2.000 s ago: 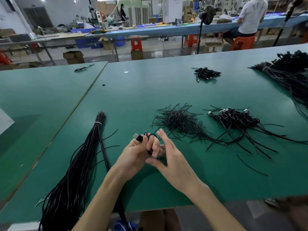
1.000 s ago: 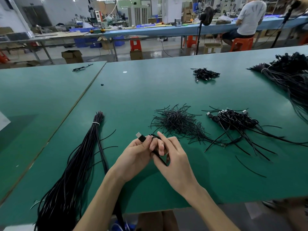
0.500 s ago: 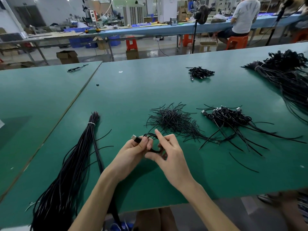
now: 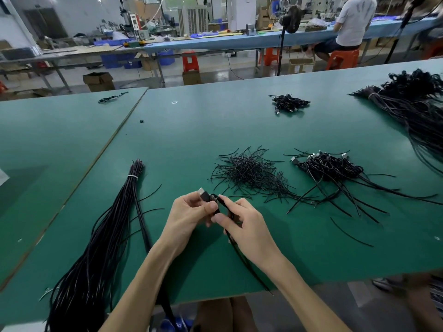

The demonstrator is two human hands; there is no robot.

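Above the near part of the green table (image 4: 215, 130), my left hand (image 4: 189, 216) grips a coiled black USB cable (image 4: 207, 196); its silver plug sticks out past my fingers. My right hand (image 4: 242, 224) pinches a thin black twist tie (image 4: 244, 257) at the coil. The tie's loose tail trails down under my right wrist toward the table's front edge.
A long tied bundle of black cables (image 4: 105, 236) lies at the left. Loose black ties (image 4: 249, 173) are heaped ahead, with a pile of coiled finished cables (image 4: 328, 167) to their right. More cable heaps (image 4: 417, 104) and a small pile (image 4: 288, 103) lie farther back.
My right hand has closed from spread fingers onto the tie and coil. The tie's tail now hangs toward the table edge. The camera has tilted slightly.
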